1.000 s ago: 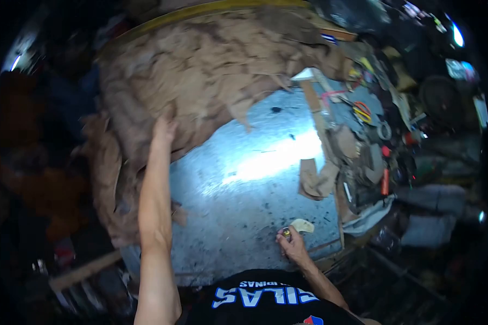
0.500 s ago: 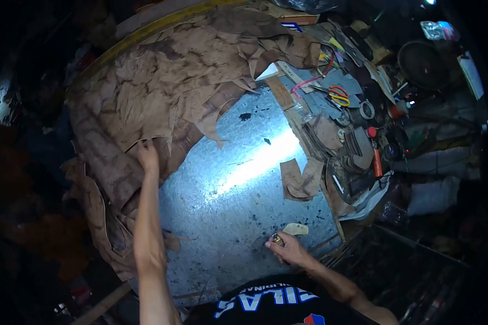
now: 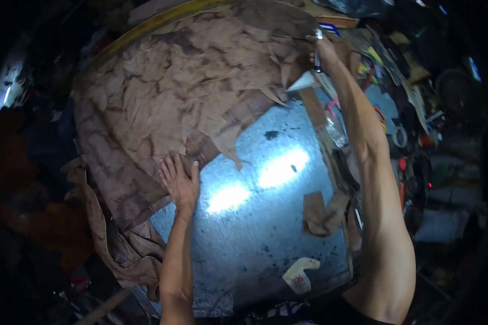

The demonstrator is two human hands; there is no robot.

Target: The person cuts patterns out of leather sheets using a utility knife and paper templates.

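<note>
My left hand (image 3: 180, 184) lies flat with its fingers spread on the lower edge of a large brown leather hide (image 3: 152, 103). Stretched out to the far right, my right hand (image 3: 322, 47) is closed around a shiny metal-ended tool (image 3: 318, 36), partly hidden by the fingers. Under and beside that hand are dark leather pieces and a white pointed piece (image 3: 302, 82). A pale template (image 3: 300, 275) with red marks rests on the metal tabletop (image 3: 255, 227) near my body.
Brown leather cutouts (image 3: 324, 214) lie at the table's right side. Beyond them are a tape roll (image 3: 400, 137), a red-capped item (image 3: 402, 164) and other clutter. More leather (image 3: 106, 233) hangs over the left edge. A yellow rim (image 3: 141, 30) borders the far side.
My right hand has moved from the near edge to the far right with the tool. My left hand now presses flat on the hide, whose lower left part lies flatter. The pale template shows more fully.
</note>
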